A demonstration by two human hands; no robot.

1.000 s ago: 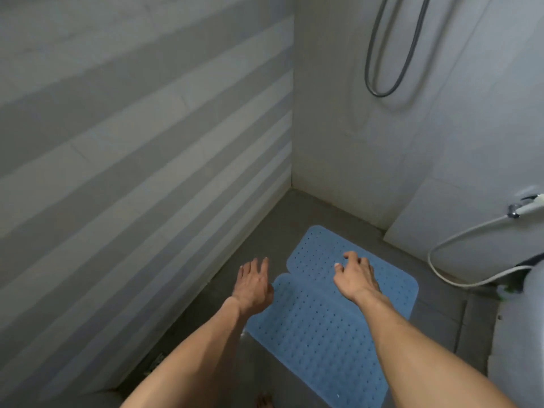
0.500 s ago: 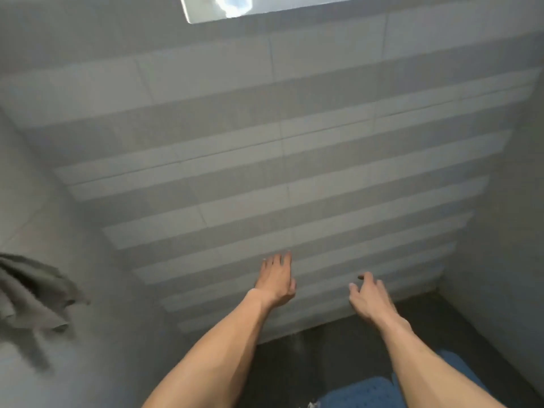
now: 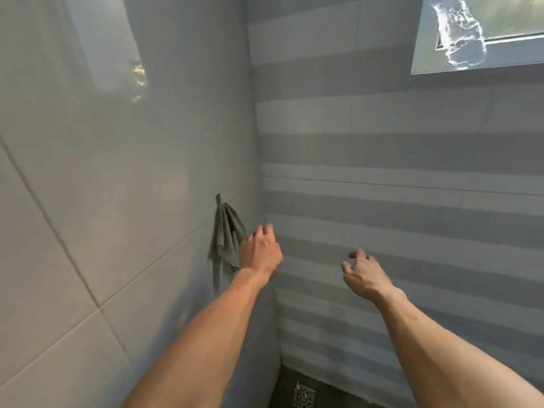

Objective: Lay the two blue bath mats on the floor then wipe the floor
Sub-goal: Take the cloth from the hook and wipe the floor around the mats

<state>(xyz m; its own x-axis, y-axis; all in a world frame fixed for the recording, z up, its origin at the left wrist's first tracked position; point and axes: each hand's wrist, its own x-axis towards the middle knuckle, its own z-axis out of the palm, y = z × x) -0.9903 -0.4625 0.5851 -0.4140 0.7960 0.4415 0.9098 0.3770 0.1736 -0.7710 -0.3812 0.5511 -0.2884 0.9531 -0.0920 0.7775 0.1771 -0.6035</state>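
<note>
At the bottom centre a square metal drain grate [image 3: 304,395] sits in the dark floor [image 3: 323,390]. The right hand [image 3: 363,275] hangs empty, fingers loosely curled. The left hand [image 3: 260,251], fingers bent, reaches beside a crumpled grey cloth [image 3: 225,240] hanging on the glossy tiled wall [image 3: 88,172]. No bath mats show.

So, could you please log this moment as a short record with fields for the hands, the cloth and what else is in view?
left hand: raised, fingers curled, right beside the grey cloth; contact cannot be told
right hand: raised, empty, fingers loosely curled
grey cloth: hangs bunched from a hook on the plain tiled wall
striped wall: ahead, meets the plain wall at a corner
window: top right
floor drain: at the bottom, on the dark floor
bath mats: not in view
</note>
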